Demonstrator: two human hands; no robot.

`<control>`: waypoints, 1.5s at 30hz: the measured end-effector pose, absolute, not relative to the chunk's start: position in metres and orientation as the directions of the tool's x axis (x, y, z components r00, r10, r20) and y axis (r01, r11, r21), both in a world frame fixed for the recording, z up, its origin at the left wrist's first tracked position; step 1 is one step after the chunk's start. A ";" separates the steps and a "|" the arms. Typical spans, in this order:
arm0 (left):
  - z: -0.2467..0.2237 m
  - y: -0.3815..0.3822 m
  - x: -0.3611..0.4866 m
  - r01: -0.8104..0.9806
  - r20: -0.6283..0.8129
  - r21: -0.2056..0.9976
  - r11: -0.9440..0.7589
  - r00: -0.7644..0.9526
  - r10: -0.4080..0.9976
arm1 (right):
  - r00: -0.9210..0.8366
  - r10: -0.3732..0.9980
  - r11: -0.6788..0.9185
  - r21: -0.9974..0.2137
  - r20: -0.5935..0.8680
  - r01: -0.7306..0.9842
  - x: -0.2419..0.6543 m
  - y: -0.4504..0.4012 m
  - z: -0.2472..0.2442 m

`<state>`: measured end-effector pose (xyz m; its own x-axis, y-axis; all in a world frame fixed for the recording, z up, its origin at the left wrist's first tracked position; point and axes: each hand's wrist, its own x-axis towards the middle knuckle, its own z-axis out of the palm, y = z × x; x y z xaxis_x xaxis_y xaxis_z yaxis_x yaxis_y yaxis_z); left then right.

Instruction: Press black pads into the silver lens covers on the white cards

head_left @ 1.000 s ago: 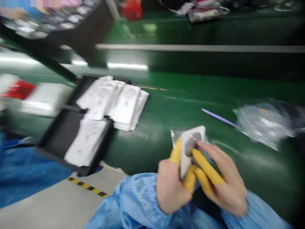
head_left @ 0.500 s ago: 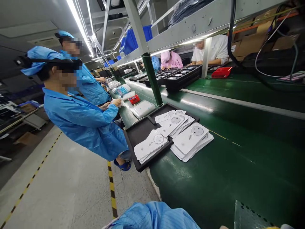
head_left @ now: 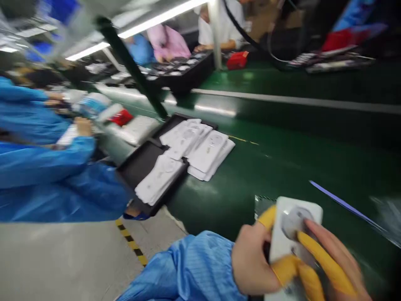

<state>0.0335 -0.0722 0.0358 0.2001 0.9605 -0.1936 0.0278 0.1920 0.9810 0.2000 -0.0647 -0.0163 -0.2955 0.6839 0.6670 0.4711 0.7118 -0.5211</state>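
A white rounded panel (head_left: pixel 283 213) with a round, socket-like mark is held up at the lower right. My left hand (head_left: pixel 252 261) grips it along its left edge, fingers curled round it. Over its front lie the fingers of my right hand (head_left: pixel 336 261), bent against the face and lower part. Yellow finger covers show on both hands, and motion blurs them. Behind the left fingertips, part of a clear plastic sheet or bag (head_left: pixel 260 205) shows. Farther off, a stack of similar white pieces (head_left: pixel 208 152) lies on the green bench beside a black tray (head_left: pixel 134 165) holding more.
A purple strip (head_left: pixel 341 205) and clear plastic (head_left: pixel 390 213) lie to the right. A green post (head_left: pixel 134 69) rises behind the tray. Co-workers in blue sleeves (head_left: pixel 46 167) stand at left; others sit across the bench. A red bin (head_left: pixel 237 60) stands at the back.
The view has swung right and down, so the tray and stacks sit farther left. Both my hands have come into full view with the white panel.
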 end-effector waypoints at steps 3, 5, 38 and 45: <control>0.037 -0.074 0.032 -0.058 -0.161 0.983 0.176 0.206 0.965 | -0.281 0.730 0.658 -0.528 0.624 0.537 0.194 -0.081 0.000; 0.038 -0.075 0.031 -0.116 -0.160 0.975 0.190 0.225 0.961 | -0.257 0.733 0.651 -0.541 0.629 0.533 0.188 -0.080 0.006; 0.011 -0.052 0.000 -0.106 -0.280 0.958 0.266 -0.159 0.947 | -0.036 0.941 0.259 -0.649 0.335 0.715 0.199 -0.077 -0.015; -0.011 -0.029 -0.052 0.359 0.067 0.933 0.013 -0.210 0.975 | 0.064 0.992 0.050 -0.800 0.110 0.598 0.223 -0.063 -0.026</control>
